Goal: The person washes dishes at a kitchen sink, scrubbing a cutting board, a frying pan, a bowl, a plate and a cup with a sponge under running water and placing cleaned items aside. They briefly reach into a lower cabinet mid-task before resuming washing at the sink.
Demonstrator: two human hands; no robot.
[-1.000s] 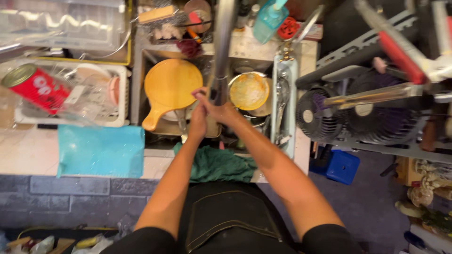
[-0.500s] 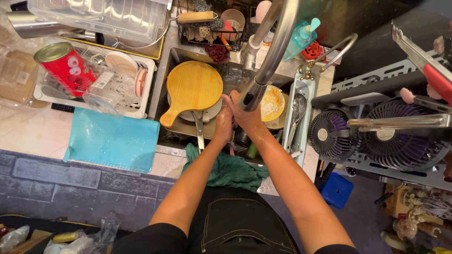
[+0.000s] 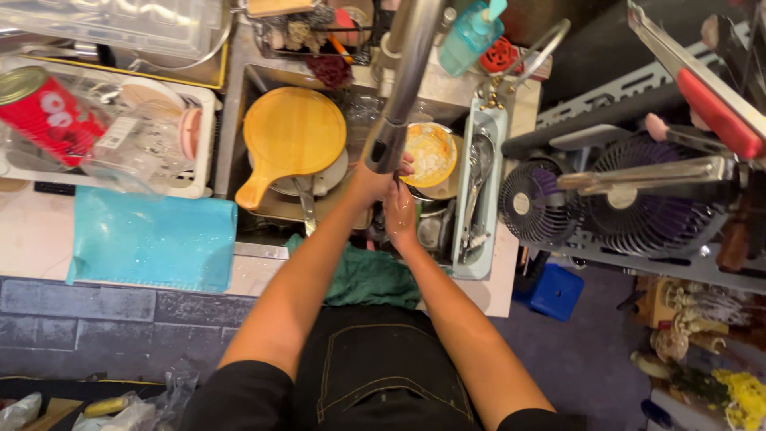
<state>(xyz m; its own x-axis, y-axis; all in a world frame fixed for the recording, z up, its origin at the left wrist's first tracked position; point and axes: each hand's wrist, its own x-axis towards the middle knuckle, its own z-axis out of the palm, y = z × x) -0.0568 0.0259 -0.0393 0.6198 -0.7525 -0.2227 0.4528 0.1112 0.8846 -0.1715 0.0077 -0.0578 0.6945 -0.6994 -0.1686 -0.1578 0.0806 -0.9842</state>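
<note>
Two wet hands meet under the faucet (image 3: 407,88) over the sink: left hand (image 3: 369,185) and right hand (image 3: 399,209), fingers together, beside a soapy, slippery yellow bowl (image 3: 429,152), best gripped by its rim.

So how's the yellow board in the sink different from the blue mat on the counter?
The yellow cutting board is round with a handle; the blue mat is rectangular with none. The board rests on dishes in the sink, well left of both hands, while the mat lies flat on the counter, wet with droplets. Both lie face up.
</note>
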